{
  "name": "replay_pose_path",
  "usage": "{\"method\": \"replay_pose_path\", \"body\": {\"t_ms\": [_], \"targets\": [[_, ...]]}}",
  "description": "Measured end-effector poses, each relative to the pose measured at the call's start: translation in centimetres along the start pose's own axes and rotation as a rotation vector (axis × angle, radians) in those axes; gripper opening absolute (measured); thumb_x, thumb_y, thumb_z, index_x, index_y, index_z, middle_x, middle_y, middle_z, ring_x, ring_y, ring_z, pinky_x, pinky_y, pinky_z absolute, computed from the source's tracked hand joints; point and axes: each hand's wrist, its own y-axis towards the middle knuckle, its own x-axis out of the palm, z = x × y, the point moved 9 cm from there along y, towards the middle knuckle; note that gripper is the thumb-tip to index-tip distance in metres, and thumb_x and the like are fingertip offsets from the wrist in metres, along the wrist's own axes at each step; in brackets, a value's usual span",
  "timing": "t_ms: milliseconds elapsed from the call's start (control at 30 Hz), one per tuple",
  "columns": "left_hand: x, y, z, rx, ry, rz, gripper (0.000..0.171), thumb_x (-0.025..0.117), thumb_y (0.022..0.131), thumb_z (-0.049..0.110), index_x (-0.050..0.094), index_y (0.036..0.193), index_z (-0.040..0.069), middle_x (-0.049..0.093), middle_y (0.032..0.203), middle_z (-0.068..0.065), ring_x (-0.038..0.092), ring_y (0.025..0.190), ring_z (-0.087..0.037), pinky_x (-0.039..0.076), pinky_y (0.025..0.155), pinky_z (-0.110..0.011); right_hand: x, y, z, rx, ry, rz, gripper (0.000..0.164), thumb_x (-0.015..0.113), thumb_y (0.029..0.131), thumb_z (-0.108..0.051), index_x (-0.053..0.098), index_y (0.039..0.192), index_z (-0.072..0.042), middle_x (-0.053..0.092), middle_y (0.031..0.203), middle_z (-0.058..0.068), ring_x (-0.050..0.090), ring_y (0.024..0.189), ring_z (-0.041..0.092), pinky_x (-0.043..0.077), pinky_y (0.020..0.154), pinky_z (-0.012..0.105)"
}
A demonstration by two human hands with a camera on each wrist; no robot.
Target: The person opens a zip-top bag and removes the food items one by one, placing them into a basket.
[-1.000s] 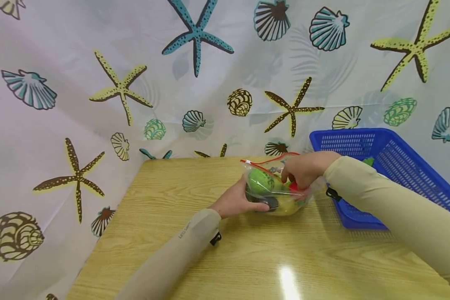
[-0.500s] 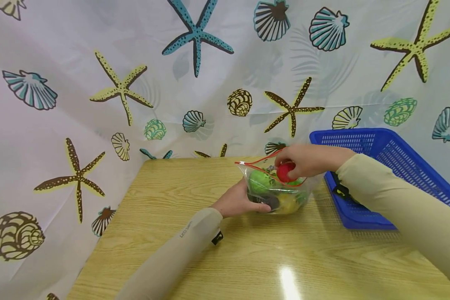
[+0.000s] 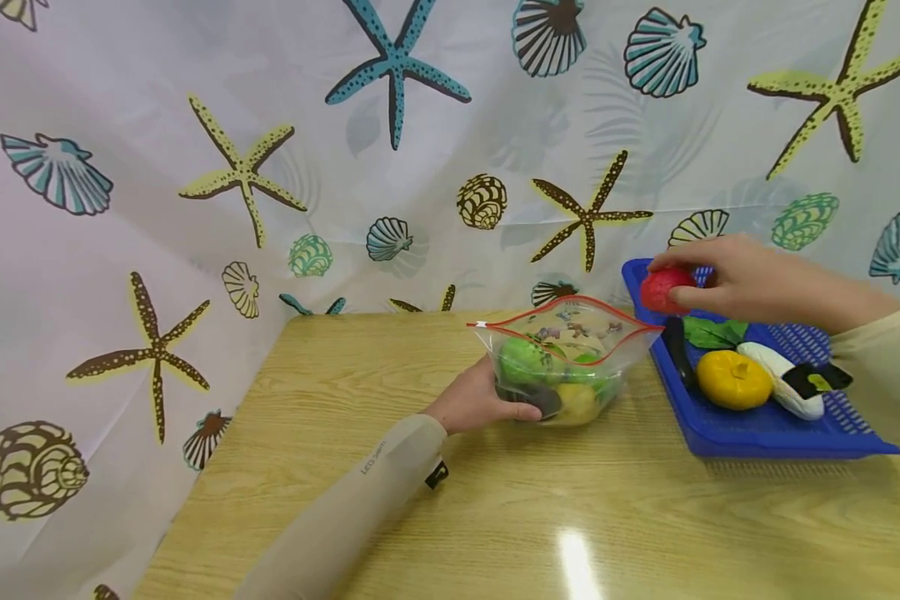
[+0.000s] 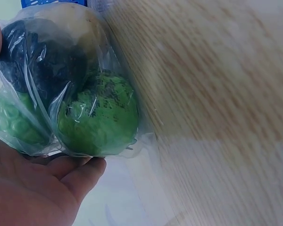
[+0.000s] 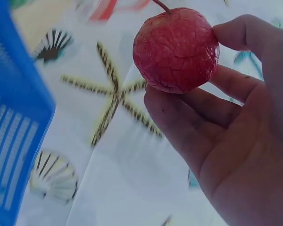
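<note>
My left hand holds a clear zip bag by its left side, thumb across the front and fingers behind. The bag stands on the table with its red-edged mouth gaping. Inside are a green round fruit, a dark round one, a yellowish one and a bumpy green piece. My right hand pinches a wrinkled red apple with a thin stem between thumb and fingers. In the head view the apple is up over the basket's back left corner.
A blue plastic basket stands right of the bag. It holds a yellow pumpkin, a dark long eggplant, green leaves and a white, black-ended long piece. A patterned curtain hangs behind the wooden table.
My right hand has lifted the red apple out of the bag and carried it right, over the basket. The bag's mouth now shows wide. My left hand has stayed in place.
</note>
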Motion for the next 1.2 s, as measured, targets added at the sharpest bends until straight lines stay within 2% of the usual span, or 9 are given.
{"method": "replay_pose_path", "body": {"t_ms": [133,233,333,533,700,800,933,1067,1200], "targets": [[0.0,0.0,0.0,0.002,-0.002,-0.010,0.092,0.077,0.065,0.062,0.031,0.141,0.040,0.045,0.135,0.016,0.041,0.116,-0.003,0.039,0.100,-0.046,0.7,-2.5,3.5,0.090,-0.073,-0.041,0.035,0.065,0.091,-0.020,0.061,0.124,-0.009,0.066,0.100,0.010,0.054,0.072,0.018,0.050,0.060,0.037],[-0.1,-0.1,0.2,0.010,-0.014,-0.015,0.090,0.078,0.065,0.059,0.033,0.141,0.039,0.046,0.134,0.015,0.042,0.116,-0.003,0.039,0.100,-0.046,3.1,-3.9,5.6,0.117,-0.084,-0.142,0.037,0.065,0.091,-0.024,0.062,0.122,-0.005,0.067,0.097,0.007,0.055,0.075,0.016,0.052,0.062,0.036],[-0.3,-0.1,0.3,0.015,-0.023,-0.018,0.088,0.080,0.065,0.056,0.036,0.140,0.037,0.047,0.133,0.015,0.043,0.115,-0.003,0.038,0.100,-0.045,5.7,-5.1,6.9,0.121,-0.032,-0.237,0.037,0.066,0.091,-0.024,0.062,0.119,-0.001,0.067,0.097,0.006,0.057,0.078,0.015,0.055,0.065,0.035],[-0.3,-0.1,0.4,0.012,-0.040,-0.025,0.089,0.082,0.065,0.052,0.037,0.140,0.036,0.048,0.132,0.015,0.043,0.115,-0.002,0.038,0.101,-0.044,8.9,-6.6,8.1,0.101,-0.005,-0.328,0.036,0.067,0.089,-0.025,0.064,0.114,0.001,0.068,0.102,0.010,0.059,0.090,0.024,0.053,0.076,0.050],[-0.2,-0.1,0.4,0.004,-0.040,-0.023,0.092,0.082,0.064,0.051,0.035,0.141,0.035,0.048,0.133,0.015,0.042,0.115,-0.002,0.038,0.101,-0.043,10.1,-7.1,8.2,0.111,0.034,-0.378,0.038,0.065,0.089,-0.023,0.061,0.119,0.002,0.068,0.101,0.007,0.060,0.088,0.023,0.054,0.076,0.049],[-0.2,-0.1,0.5,0.004,-0.036,-0.019,0.092,0.082,0.064,0.052,0.035,0.141,0.035,0.048,0.133,0.014,0.042,0.115,-0.002,0.038,0.101,-0.043,9.6,-6.9,7.6,0.094,0.032,-0.344,0.037,0.066,0.089,-0.019,0.061,0.119,0.001,0.069,0.100,0.008,0.061,0.083,0.018,0.056,0.071,0.044],[-0.2,0.0,0.3,-0.007,-0.019,-0.015,0.094,0.082,0.063,0.053,0.033,0.142,0.035,0.048,0.133,0.013,0.042,0.115,-0.002,0.038,0.101,-0.042,7.9,-5.8,5.6,0.040,-0.013,-0.232,0.029,0.068,0.087,-0.014,0.066,0.114,-0.004,0.070,0.098,0.004,0.060,0.076,0.011,0.057,0.066,0.037],[-0.3,0.0,0.2,-0.019,0.000,-0.012,0.095,0.081,0.064,0.055,0.031,0.143,0.036,0.047,0.135,0.014,0.042,0.116,-0.002,0.038,0.101,-0.042,5.7,-4.2,2.5,-0.020,-0.065,-0.079,0.020,0.067,0.088,-0.011,0.070,0.108,-0.010,0.070,0.092,-0.001,0.060,0.076,0.008,0.056,0.065,0.037],[-0.2,0.0,0.1,-0.021,0.010,-0.013,0.094,0.080,0.064,0.056,0.032,0.143,0.037,0.046,0.135,0.014,0.042,0.116,-0.002,0.038,0.101,-0.042,4.0,-2.5,-1.5,-0.110,-0.082,0.081,0.019,0.066,0.087,-0.008,0.070,0.104,-0.014,0.068,0.088,-0.005,0.056,0.075,0.006,0.053,0.064,0.037]]}}
